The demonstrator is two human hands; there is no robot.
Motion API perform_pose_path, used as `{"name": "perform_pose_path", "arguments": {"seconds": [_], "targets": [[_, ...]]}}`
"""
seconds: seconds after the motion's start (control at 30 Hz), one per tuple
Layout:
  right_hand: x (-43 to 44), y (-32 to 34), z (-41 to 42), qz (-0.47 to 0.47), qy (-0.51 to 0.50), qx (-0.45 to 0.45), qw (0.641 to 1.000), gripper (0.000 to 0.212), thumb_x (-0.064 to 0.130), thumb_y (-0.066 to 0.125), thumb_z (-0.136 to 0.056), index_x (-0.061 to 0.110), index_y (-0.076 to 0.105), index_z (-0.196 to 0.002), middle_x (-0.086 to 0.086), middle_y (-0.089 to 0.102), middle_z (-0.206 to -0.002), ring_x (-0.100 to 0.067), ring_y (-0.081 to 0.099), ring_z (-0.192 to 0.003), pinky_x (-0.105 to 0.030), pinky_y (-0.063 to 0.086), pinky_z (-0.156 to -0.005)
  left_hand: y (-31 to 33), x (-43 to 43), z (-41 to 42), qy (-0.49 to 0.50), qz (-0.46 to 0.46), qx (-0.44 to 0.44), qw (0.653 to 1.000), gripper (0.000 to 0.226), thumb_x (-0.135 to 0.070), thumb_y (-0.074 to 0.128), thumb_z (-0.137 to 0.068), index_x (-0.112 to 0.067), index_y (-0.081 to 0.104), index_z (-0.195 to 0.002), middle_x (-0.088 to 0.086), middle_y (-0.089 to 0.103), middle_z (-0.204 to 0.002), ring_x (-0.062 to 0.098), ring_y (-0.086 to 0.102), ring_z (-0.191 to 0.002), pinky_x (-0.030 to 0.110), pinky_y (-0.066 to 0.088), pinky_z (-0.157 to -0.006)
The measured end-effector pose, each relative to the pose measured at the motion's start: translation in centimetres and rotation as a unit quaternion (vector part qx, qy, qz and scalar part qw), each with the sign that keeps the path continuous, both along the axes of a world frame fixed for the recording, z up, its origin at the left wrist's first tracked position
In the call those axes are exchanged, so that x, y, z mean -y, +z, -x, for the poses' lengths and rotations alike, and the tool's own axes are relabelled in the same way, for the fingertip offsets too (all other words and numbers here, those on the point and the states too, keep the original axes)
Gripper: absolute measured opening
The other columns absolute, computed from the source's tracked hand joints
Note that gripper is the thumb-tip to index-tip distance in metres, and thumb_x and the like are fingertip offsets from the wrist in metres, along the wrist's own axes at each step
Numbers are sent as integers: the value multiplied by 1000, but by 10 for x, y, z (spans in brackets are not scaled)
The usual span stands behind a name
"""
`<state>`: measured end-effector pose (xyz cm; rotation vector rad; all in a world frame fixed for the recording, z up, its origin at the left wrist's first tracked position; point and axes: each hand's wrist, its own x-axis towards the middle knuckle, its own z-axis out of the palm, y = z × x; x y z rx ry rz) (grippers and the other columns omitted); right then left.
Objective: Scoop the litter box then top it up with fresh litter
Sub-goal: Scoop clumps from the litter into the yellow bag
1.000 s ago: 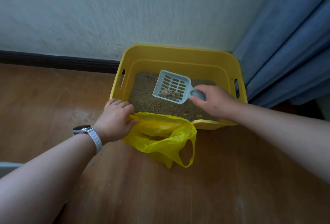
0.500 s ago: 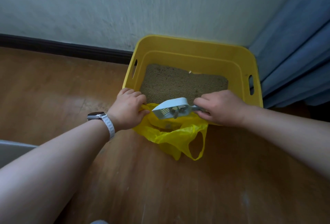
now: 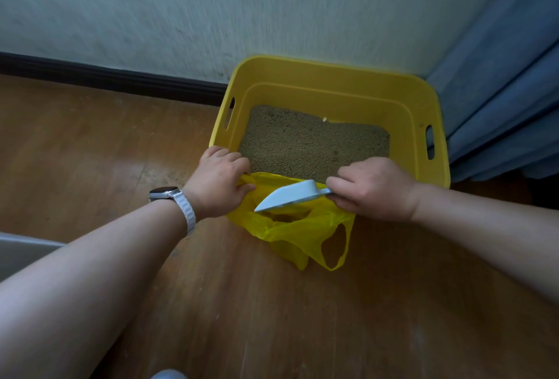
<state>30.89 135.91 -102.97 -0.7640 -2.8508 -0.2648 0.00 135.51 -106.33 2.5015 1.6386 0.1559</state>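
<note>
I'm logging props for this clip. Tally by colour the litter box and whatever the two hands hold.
Yellow: 2 (litter box, plastic bag)
Pale blue: 1 (scoop)
Total: 3

The right hand (image 3: 375,188) hides the handle of the scoop (image 3: 287,195), its inside unseen.

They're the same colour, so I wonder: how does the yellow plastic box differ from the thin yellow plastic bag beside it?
The yellow plastic box is rigid and straight-walled; the thin yellow plastic bag is crumpled and floppy. The box holds tan litter; the bag sits under a tipped pale blue scoop. Both are yellow.
</note>
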Motion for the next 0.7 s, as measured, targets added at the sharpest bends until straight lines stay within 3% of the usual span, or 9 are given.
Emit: {"name": "perform_pose_path", "arguments": {"seconds": [0.37, 0.53, 0.7], "targets": [[0, -3, 3, -9, -5, 8, 1000, 24, 32, 51, -91, 16, 62, -77, -2, 51, -61, -24, 54, -50, -28, 32, -40, 0, 0, 2, -2, -4, 0, 1000, 23, -41, 71, -82, -20, 62, -86, -4, 60, -84, 24, 58, -85, 45, 36, -100], [-3, 4, 1, 104, -121, 4, 987, 28, 42, 46, -86, 19, 61, -84, 2, 60, -66, -25, 60, -55, -25, 31, -42, 0, -1, 3, -5, 0, -4, 1000, 23, -40, 71, -82, -19, 63, -87, -4, 60, -84, 25, 58, -85, 45, 36, -100], [-27, 31, -7, 311, -300, 53, 900, 20, 47, 51, -91, 29, 57, -97, 8, 62, -76, -13, 57, -62, -29, 42, -51, -1, -1, 3, -7, -2, -4, 1000, 22, -40, 70, -83, -19, 62, -88, -4, 61, -85, 25, 58, -86, 45, 35, -102]]}}
